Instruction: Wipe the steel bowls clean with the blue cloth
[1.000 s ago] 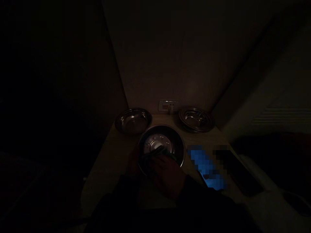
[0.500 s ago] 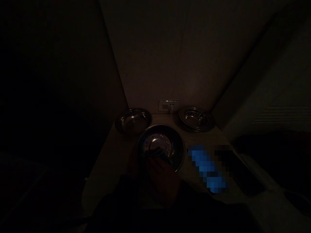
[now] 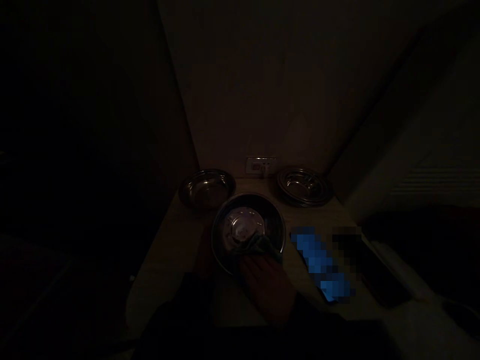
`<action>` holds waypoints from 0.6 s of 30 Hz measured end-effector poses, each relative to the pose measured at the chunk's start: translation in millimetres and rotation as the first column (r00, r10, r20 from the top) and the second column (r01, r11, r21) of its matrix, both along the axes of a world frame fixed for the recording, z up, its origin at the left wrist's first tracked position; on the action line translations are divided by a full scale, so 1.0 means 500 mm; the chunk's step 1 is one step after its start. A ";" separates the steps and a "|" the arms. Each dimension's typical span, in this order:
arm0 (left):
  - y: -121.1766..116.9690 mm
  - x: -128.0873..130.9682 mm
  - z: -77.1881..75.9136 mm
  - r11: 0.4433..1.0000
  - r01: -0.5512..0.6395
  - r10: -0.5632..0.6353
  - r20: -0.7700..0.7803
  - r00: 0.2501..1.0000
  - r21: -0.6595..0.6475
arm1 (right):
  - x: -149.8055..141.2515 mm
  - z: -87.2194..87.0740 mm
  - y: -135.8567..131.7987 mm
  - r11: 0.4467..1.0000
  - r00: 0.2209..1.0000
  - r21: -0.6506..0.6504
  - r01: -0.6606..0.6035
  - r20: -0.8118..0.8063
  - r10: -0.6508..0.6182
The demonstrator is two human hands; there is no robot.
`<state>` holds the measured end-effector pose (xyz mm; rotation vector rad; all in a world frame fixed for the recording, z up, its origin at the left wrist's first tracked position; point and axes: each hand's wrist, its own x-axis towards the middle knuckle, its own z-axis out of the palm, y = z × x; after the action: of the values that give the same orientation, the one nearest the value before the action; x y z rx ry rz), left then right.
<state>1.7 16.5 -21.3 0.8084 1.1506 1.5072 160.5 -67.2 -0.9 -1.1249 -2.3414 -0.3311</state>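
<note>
A shiny round metal basin (image 3: pixel 245 225) stands tilted slightly toward me at the middle of the wooden table. At its left side my left hand (image 3: pixel 204 255) holds the wall; the dark hides most of its fingers. My right hand (image 3: pixel 266 282) reaches over the near right rim with its fingers pressed on a dark, patterned cloth (image 3: pixel 258 245). That cloth lies bunched against the basin's inner wall and partly covers the bottom.
Behind on the left sits another metal basin (image 3: pixel 207 190). A stack of metal dishes (image 3: pixel 303 187) stands at the back right, beside a wall socket (image 3: pixel 261 165). To the right lie a lit phone (image 3: pixel 318 262), its screen blurred, and a dark flat object (image 3: pixel 382 275). The room is very dim.
My right hand has moved to the right with the cloth, from the basin's near middle to its near right wall. My left hand stays at the left side.
</note>
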 end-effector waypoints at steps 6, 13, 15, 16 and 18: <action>-0.002 0.007 0.001 0.999 0.046 -0.047 -0.046 0.998 -0.023 | -0.048 0.007 0.007 0.994 0.990 -0.017 0.107 -0.088 -0.108; -0.015 0.002 0.006 0.998 0.047 -0.051 -0.083 0.995 -0.048 | -0.072 0.008 -0.012 0.973 0.986 -0.190 0.131 -0.075 -0.147; -0.015 0.002 0.016 0.999 0.013 -0.018 -0.120 0.993 -0.037 | -0.040 0.020 -0.011 0.972 0.994 -0.216 0.089 -0.036 -0.099; -0.017 0.002 0.022 1.000 0.004 -0.007 -0.146 0.989 -0.021 | -0.019 0.026 -0.009 0.971 0.997 -0.228 0.076 -0.007 -0.079; -0.020 0.003 0.032 1.000 -0.004 0.006 -0.193 0.981 0.009 | 0.023 0.035 -0.004 0.965 0.997 -0.253 0.064 0.056 -0.051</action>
<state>3.4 6.4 -5.5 0.9752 1.2895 1.4628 172.1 -69.1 16.8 -1.3198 -2.4495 -0.0784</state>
